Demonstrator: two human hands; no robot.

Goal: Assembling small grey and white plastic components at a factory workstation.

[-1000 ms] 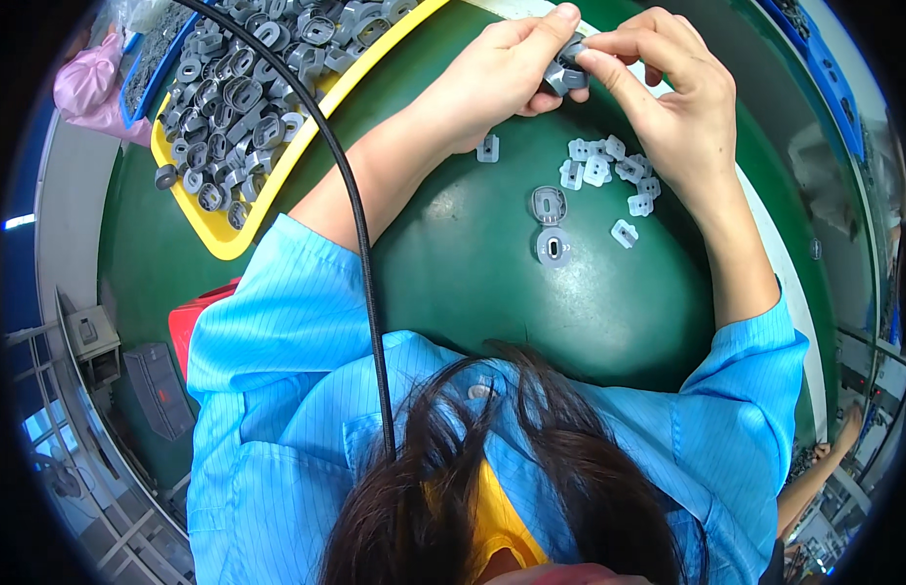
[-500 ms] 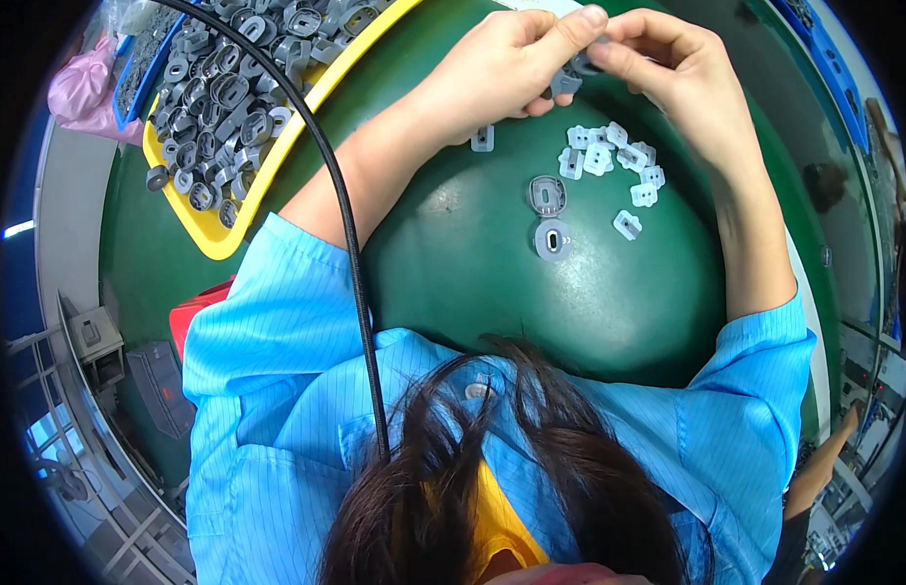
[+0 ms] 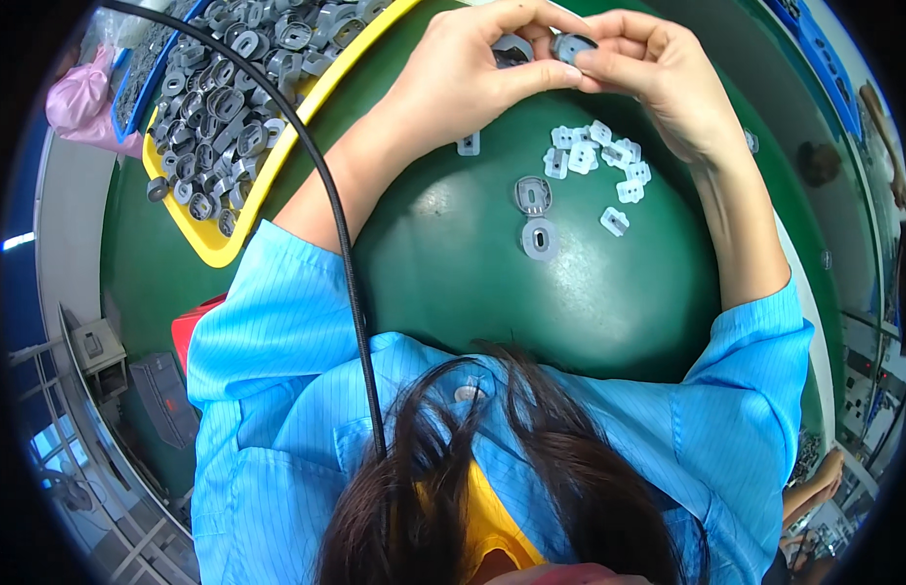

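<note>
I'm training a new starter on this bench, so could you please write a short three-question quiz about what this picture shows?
1. True or false: both hands meet on one small grey part above the green table.
2. Where does the bulk stock of grey parts lie? A) in a yellow tray at the person's left B) in a blue box at the person's right C) on the person's lap
3. What colour are the small pieces clustered under the right hand?

Key
1. True: the left hand and right hand pinch the grey part over the green table.
2. A, the yellow tray.
3. White, the small pieces.
</note>
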